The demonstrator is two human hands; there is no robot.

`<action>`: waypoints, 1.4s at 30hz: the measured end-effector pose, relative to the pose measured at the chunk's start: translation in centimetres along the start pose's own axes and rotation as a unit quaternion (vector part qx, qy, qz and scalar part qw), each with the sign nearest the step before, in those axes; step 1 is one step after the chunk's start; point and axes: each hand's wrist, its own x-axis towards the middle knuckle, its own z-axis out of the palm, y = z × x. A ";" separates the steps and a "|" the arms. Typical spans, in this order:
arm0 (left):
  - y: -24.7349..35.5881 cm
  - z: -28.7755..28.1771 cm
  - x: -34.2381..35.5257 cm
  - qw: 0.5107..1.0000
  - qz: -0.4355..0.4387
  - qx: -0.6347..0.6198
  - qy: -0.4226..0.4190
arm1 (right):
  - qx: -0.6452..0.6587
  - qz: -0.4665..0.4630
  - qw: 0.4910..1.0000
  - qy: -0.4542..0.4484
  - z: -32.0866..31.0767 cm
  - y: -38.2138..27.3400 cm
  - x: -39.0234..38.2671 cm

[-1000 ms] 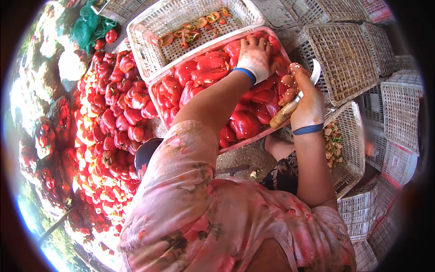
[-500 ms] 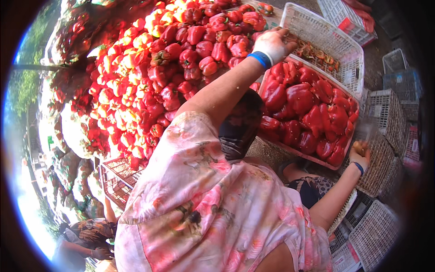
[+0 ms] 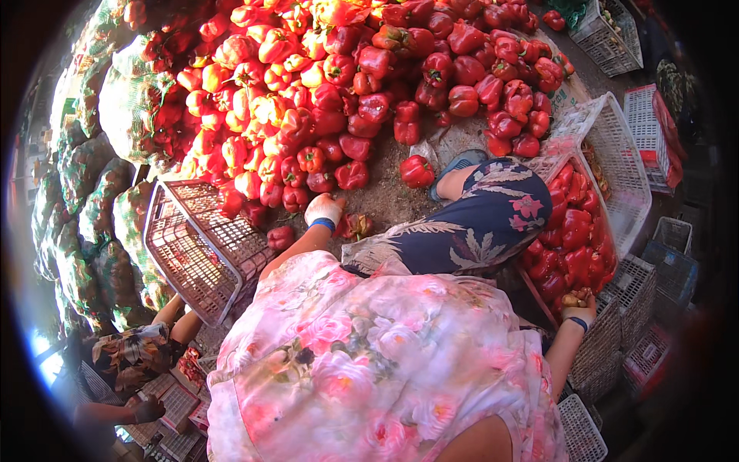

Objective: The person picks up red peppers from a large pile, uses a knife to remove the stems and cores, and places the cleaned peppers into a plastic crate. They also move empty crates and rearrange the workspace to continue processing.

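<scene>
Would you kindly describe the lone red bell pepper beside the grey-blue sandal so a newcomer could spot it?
Start at the large heap of red bell peppers. Below it, find the grey-blue sandal. Left of that lies the single glossy red bell pepper, touching no other pepper.

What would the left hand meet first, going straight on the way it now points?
The left hand would probably first meet a red pepper at the near edge of the pile, though depth is unclear.
</scene>
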 end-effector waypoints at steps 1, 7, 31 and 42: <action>-0.5 0.1 0.1 1.000 -0.013 -0.014 0.003 | -0.019 -0.011 1.000 0.020 0.8 0.2 -0.6; -0.4 -2.8 7.1 0.948 -0.010 -0.181 0.261 | -0.059 -0.041 0.997 0.033 6.2 0.4 -5.0; 11.6 -8.4 17.6 0.961 0.043 -0.111 0.251 | -0.196 -0.055 0.967 0.152 8.5 1.7 -10.3; 8.9 -11.1 18.6 0.995 0.097 0.019 0.019 | -0.191 -0.029 0.971 0.143 11.2 1.3 -12.0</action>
